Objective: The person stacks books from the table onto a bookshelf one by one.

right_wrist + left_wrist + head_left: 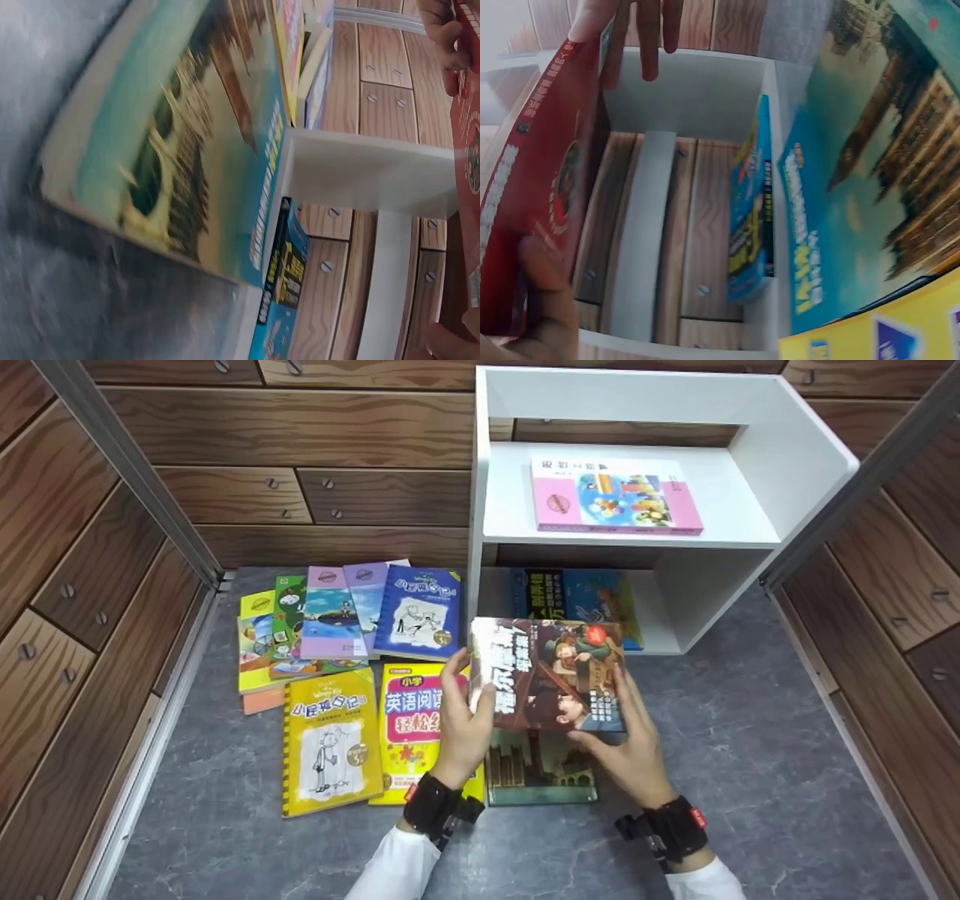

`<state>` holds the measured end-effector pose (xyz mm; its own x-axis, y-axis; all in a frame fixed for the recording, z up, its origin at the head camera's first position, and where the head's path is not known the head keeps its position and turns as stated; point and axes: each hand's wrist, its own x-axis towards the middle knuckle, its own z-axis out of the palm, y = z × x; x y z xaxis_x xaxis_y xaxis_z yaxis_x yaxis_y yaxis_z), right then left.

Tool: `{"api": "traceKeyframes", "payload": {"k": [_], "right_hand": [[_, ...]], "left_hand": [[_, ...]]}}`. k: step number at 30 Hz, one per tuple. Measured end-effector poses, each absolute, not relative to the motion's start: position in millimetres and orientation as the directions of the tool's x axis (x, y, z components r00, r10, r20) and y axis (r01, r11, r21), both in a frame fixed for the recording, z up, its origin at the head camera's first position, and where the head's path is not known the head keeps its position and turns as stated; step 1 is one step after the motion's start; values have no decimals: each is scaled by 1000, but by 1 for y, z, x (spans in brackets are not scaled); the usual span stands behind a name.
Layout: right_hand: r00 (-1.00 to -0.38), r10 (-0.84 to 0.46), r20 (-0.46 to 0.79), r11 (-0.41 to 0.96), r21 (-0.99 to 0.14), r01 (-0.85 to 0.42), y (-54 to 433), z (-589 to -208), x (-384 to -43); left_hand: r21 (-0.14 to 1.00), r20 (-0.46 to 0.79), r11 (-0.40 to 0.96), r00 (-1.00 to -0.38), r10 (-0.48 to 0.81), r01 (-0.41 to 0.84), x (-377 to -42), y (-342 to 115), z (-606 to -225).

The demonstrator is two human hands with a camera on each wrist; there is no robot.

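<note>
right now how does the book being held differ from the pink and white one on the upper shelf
The held book is up in the air, while the pink and white book lies flat on the upper shelf. The held book has a mostly dark brown front; the pink and white book's is much lighter. Both have illustrated covers with Chinese characters.

Floor (225,840): grey, marbled; bears the white shelf unit (720,592), yellow book (332,757), yellow-and-pink book (405,761), green-edged book (540,793) and overlapping book cluster (330,615).
Upper shelf (739,510): pink-and-white book (615,499), cover up.
Lower shelf (660,622): blue book (592,592), apparently flat; partly hidden.
</note>
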<state>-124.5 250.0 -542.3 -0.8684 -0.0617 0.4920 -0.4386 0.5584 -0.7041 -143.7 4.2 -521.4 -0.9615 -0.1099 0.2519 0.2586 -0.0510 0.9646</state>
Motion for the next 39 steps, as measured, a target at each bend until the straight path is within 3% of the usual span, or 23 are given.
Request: {"api": "traceKeyframes", "payload": {"k": [4,14,22,27,39], "right_hand": [[-840,-39,541,556,-687,-468,262,-529,-128],[-782,-41,622,542,-643,-540,295,-478,-143],[-744,-46,666,588,-584,-560,312,-434,-157],[-733,-62,677,612,-554,-564,320,-412,-174],[-782,-153,604,687,-503,-524,338,-378,-220]], "left_hand": [[952,307,-8,-951,35,307,-145,1,-510],[744,532,304,-803,269,595,-164,-9,-476],[590,603,370,-697,388,717,-191,-6,-432],[530,557,454,-698,450,716,-208,-6,-407],[428,410,628,-759,507,650,-248,4,-368]]}}
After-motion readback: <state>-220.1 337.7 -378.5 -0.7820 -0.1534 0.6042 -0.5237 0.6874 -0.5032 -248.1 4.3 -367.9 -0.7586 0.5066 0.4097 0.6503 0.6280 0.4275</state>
